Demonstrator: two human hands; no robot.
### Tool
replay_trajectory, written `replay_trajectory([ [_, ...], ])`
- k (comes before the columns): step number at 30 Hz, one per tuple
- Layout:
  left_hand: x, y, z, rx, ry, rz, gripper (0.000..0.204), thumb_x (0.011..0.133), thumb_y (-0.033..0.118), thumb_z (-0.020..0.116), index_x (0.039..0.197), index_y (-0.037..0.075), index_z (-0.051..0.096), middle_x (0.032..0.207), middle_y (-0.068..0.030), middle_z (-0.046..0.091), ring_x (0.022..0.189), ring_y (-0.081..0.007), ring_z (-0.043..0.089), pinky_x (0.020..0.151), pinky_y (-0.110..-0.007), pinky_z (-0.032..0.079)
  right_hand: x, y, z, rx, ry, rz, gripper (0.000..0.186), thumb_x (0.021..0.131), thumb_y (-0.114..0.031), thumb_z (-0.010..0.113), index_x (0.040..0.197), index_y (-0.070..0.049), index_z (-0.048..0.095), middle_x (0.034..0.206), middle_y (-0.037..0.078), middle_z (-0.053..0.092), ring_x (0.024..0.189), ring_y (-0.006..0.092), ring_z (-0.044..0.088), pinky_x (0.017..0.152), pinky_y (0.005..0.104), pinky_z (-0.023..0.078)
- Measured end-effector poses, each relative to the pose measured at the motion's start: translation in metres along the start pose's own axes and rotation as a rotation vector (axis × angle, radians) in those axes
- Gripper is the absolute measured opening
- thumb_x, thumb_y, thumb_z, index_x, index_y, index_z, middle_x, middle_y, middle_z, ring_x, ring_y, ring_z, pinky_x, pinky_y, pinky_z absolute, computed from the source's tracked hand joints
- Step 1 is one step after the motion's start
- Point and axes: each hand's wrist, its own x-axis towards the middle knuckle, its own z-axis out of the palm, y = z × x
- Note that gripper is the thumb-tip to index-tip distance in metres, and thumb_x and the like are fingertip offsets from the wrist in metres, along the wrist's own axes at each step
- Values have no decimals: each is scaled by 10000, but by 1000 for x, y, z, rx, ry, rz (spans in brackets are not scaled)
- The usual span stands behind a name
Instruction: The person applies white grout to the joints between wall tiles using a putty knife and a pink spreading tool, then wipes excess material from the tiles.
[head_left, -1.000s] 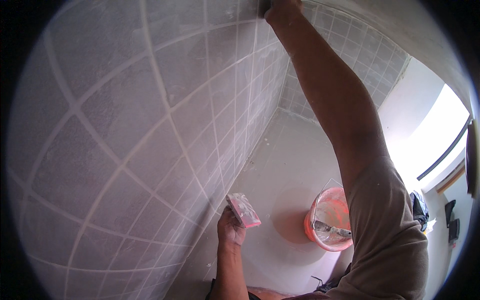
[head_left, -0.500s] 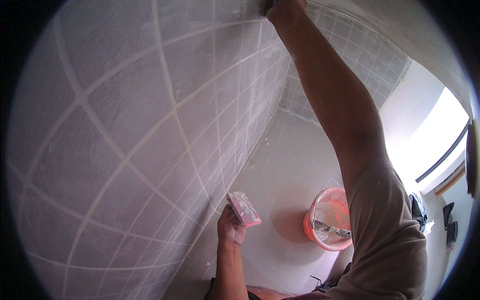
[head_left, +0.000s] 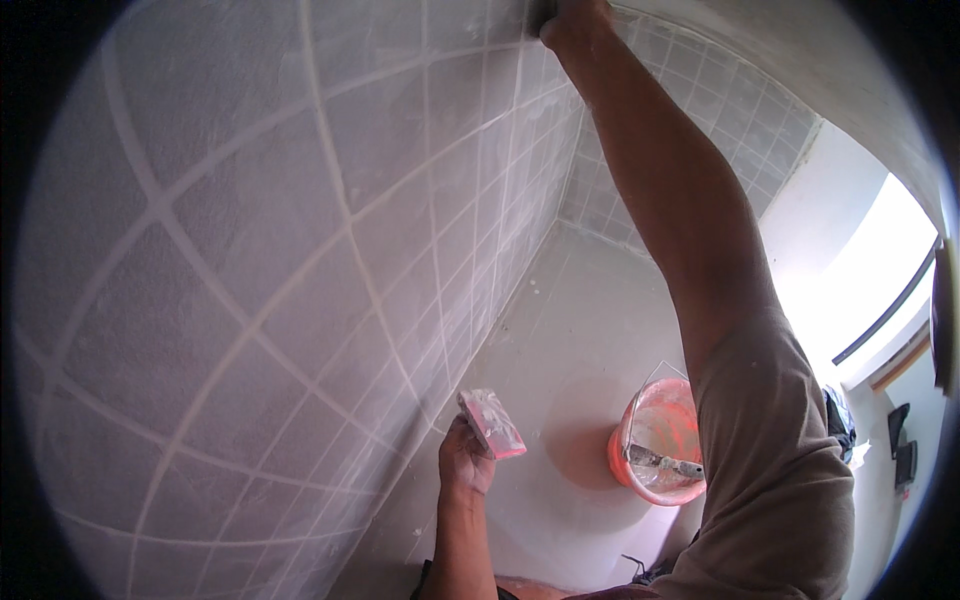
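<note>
Low in the middle, my left hand point(head_left: 465, 462) is closed under a grout float point(head_left: 492, 424). The float is rectangular with a pinkish-red edge, and its upturned face is smeared with white paste. It is held just off the tiled wall point(head_left: 290, 270), whose grey tiles have pale joints and a whitish haze. My right arm stretches far up, and my right hand point(head_left: 578, 22) is against the wall at the upper edge of the picture. The hand looks closed beside something dark, but its fingers are mostly cut off, so what it holds is hidden.
An orange-red bucket point(head_left: 618, 450) with a wire handle stands on the grey floor point(head_left: 560, 300) at right, partly behind my sleeve. Inside it lie pale paste and a paste-covered scraper point(head_left: 652, 458). Another tiled wall point(head_left: 690, 120) closes the far end. A bright window point(head_left: 870, 260) is at right.
My left hand and the float have shifted very slightly right and down. My right hand has moved a little to the right along the wall.
</note>
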Motion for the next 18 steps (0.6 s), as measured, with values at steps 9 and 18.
replay_trajectory([
  [9,1,-1,4,-70,-82,-14,319,969,153,524,1246,13,596,1130,-138,670,1025,-279,668,904,-439,559,-28,-1,4,-171,-26,11,202,928,-366,684,836,-191,646,707,-55,522,655,110,478,638,309,465],
  [18,-2,1,1,-12,-44,17,335,967,155,535,1260,3,587,1164,-145,664,1051,-283,661,908,-437,560,-71,12,10,-208,-189,-1,231,974,-330,602,804,-181,649,726,-17,546,758,140,512,806,283,453],
])
